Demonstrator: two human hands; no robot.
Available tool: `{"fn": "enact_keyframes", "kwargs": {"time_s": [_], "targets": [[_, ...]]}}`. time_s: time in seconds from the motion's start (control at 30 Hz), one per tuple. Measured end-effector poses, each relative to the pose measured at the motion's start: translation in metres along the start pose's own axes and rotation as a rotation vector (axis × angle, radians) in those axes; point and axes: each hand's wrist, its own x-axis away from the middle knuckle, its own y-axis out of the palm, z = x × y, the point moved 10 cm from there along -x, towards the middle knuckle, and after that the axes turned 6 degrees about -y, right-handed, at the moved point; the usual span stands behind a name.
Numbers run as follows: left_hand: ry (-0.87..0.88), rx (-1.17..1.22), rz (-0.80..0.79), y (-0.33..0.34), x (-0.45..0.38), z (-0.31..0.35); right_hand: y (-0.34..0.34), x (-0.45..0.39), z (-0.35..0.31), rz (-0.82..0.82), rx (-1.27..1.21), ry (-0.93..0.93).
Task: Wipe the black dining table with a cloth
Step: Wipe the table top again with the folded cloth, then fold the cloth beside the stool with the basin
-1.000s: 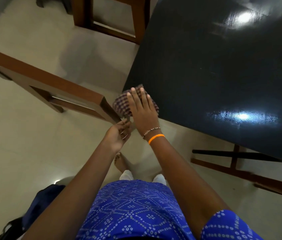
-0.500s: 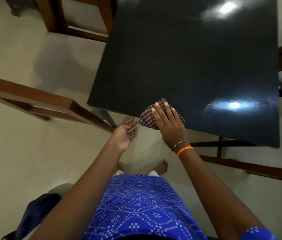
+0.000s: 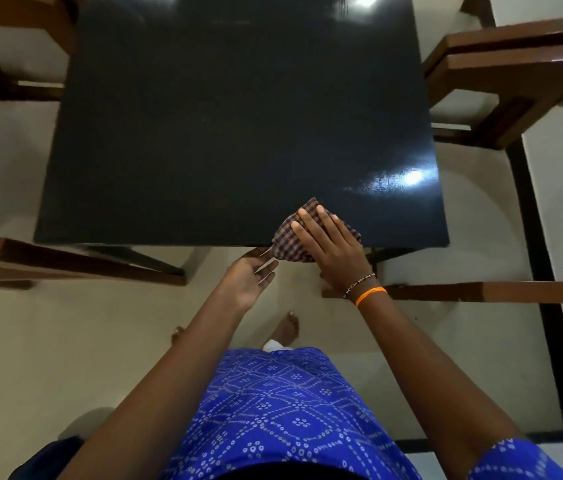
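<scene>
The black dining table [image 3: 231, 133] fills the upper middle of the head view, its glossy top reflecting two lights. A checked purple-and-cream cloth [image 3: 288, 242] lies bunched at the near edge, partly overhanging it. My right hand [image 3: 332, 247] presses flat on the cloth, fingers spread and pointing away from me. My left hand [image 3: 249, 280] is cupped palm-up just below the table edge, left of the cloth, its fingertips close to the hanging fabric.
Brown wooden chairs stand around the table: one at left front [image 3: 65, 261], one at far left [image 3: 13, 46], one at right [image 3: 515, 74], and a rail at right front [image 3: 481, 292]. A dark bag [image 3: 48, 455] lies on the pale tiled floor.
The cloth and my right hand have slid rightwards along the near table edge from the left corner. My left hand has followed below the edge and opened into a cup.
</scene>
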Motion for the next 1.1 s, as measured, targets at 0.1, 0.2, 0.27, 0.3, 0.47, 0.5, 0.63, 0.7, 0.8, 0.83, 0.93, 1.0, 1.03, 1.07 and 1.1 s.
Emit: {"fn": "enact_keyframes", "kwargs": {"time_s": [0.1,0.2,0.27,0.3,0.47,0.5,0.63,0.7,0.8,0.83,0.93,1.0,1.03,1.07,1.1], "targets": [[-0.01,-0.059,-0.041,0.032,-0.002,-0.013,-0.001,0.02,0.024,0.007,0.011,0.015],[-0.036,-0.13,-0.093,0.062,-0.006,-0.027,-0.004,0.043,0.051,0.039,0.029,0.052],[-0.051,-0.179,-0.114,0.078,-0.007,-0.036,-0.005,0.06,0.069,0.055,0.038,0.088],[-0.06,-0.202,-0.121,0.085,-0.008,-0.04,-0.005,0.068,0.079,0.068,0.044,0.113],[-0.082,-0.303,-0.138,0.114,-0.006,-0.056,-0.01,0.101,0.112,0.117,0.075,0.201],[-0.085,-0.316,-0.144,0.119,-0.004,-0.059,-0.012,0.106,0.118,0.123,0.084,0.216],[-0.058,-0.4,-0.201,0.142,0.002,-0.063,-0.014,0.127,0.142,0.104,0.048,0.326],[-0.04,-0.455,-0.234,0.155,0.007,-0.063,-0.012,0.133,0.15,0.067,-0.013,0.385],[-0.008,-0.55,-0.278,0.177,0.018,-0.062,-0.009,0.136,0.152,0.006,-0.161,0.452],[0.009,-0.589,-0.29,0.183,0.023,-0.061,-0.008,0.138,0.153,0.007,-0.193,0.48],[0.061,-0.673,-0.308,0.197,0.037,-0.057,-0.003,0.158,0.168,0.055,-0.317,0.704],[0.087,-0.74,-0.319,0.204,0.045,-0.053,0.002,0.189,0.185,0.197,-0.561,1.032],[0.099,-0.779,-0.332,0.208,0.048,-0.052,0.003,0.207,0.189,0.326,-0.725,1.219],[0.107,-0.825,-0.353,0.214,0.052,-0.052,0.005,0.223,0.188,0.455,-0.887,1.383],[0.11,-0.868,-0.377,0.221,0.055,-0.053,0.006,0.234,0.183,0.558,-1.03,1.489]]}}
